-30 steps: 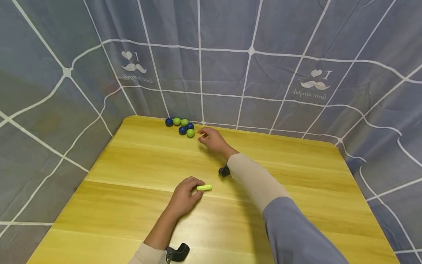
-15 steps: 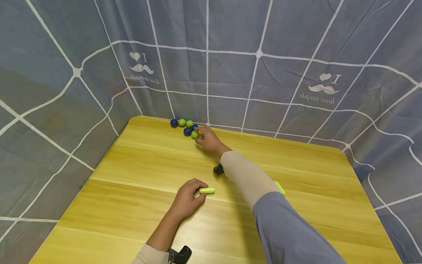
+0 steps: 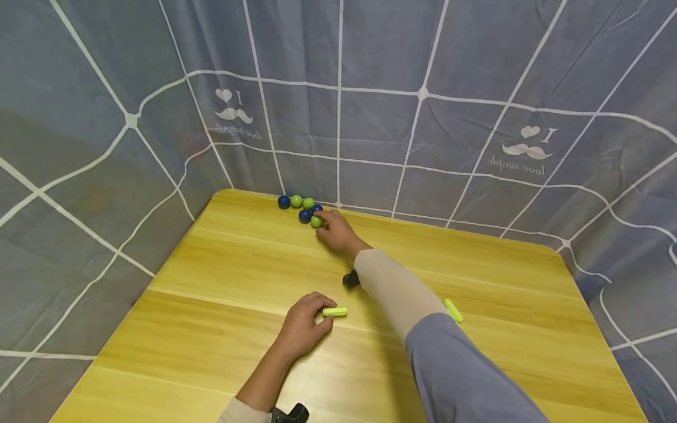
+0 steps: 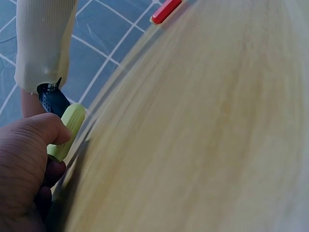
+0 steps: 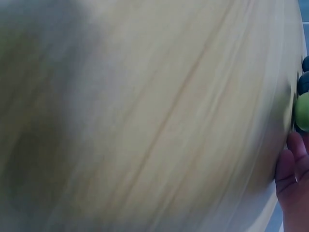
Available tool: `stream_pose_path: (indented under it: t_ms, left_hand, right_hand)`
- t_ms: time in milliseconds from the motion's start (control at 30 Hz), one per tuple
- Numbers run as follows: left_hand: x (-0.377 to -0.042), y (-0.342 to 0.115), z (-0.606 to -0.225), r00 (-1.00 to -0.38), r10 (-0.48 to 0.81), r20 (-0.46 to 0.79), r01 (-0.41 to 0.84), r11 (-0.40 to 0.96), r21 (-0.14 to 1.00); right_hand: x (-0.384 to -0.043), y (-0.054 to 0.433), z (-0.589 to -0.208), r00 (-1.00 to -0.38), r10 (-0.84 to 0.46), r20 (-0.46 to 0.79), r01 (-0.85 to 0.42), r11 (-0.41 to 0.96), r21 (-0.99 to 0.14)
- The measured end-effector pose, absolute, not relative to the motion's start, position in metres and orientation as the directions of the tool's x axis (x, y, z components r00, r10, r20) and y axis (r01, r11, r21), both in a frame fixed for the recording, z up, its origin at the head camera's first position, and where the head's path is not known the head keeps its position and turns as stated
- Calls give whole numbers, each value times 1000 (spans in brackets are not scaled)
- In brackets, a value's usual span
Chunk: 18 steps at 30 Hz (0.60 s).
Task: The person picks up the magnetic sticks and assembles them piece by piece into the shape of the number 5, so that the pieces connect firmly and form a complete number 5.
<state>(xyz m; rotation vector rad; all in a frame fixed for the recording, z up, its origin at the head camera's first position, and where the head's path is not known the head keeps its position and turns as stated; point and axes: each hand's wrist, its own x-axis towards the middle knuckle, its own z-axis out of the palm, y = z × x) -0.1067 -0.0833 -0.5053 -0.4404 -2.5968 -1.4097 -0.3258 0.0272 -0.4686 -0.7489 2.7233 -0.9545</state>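
My left hand (image 3: pixel 307 326) rests low over the wooden table, pinching a short yellow-green stick (image 3: pixel 336 311) between thumb and fingers. Up close in the left wrist view, this stick (image 4: pixel 72 126) has a ridged surface and a rounded end. At the far edge, the thumb and fingers of my right hand (image 3: pixel 338 233) close around the nearest green ball (image 3: pixel 315 222). Only part of the right hand (image 5: pixel 294 176) shows in its wrist view, fingertips right at the green ball (image 5: pixel 302 112). Blue balls (image 3: pixel 305 216) and other green balls (image 3: pixel 297 201) sit beside it.
A second yellow-green stick (image 3: pixel 453 310) lies on the table (image 3: pixel 211 276) just right of my right sleeve (image 3: pixel 402 288). The left wrist view holds a red stick (image 4: pixel 165 11) near the table edge. A grey gridded curtain (image 3: pixel 381 129) hangs behind the table.
My right hand has moved left onto the nearest green ball, its fingers closing around it. The second yellow-green stick has come out from behind my right sleeve. My left hand keeps its hold.
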Motion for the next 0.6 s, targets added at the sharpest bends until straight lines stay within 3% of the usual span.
stream_pose_path:
  t_ms: [267,600]
  left_hand:
    - [-106,-83,-506,-946,161,282,324,531,783]
    - [-107,-82,-506,-946,170,274,322,549,771]
  right_hand:
    - [-325,28,-473,-860,-510,6,-415,693,-590]
    - [-306,54,-481,-897,-442,-8,-303,626,-719]
